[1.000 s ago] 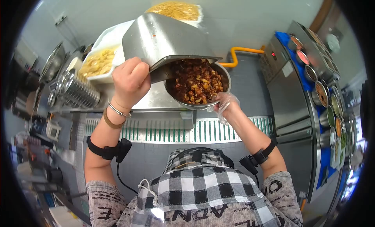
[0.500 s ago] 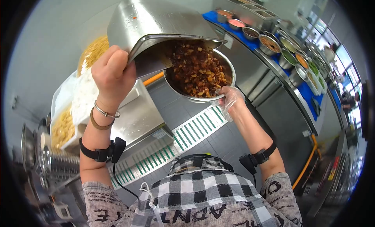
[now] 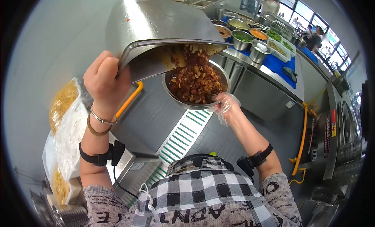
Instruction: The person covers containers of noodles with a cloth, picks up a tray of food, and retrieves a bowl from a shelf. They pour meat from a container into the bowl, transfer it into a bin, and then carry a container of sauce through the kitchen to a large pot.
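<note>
clamping left fingers (image 3: pixel 106 68) on tipped pan (image 3: pixel 164 21), right fingers (image 3: pixel 221 97) on bowl (image 3: pixel 195 106) just below, with brown mix (image 3: pixel 197 84) reaching from pan's mouth down into bowl.

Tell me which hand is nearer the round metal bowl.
Right. The right hand grips the round metal bowl at its near-right rim. The left hand is apart from it, off to its left, holding the tilted metal container.

Bounded left by a pale wall (image 3: pixel 58 59). Floored with dark tiles (image 3: pixel 211 141) and slotted grating (image 3: pixel 181 137). Brightest at far windows (image 3: pixel 304 10).
</note>
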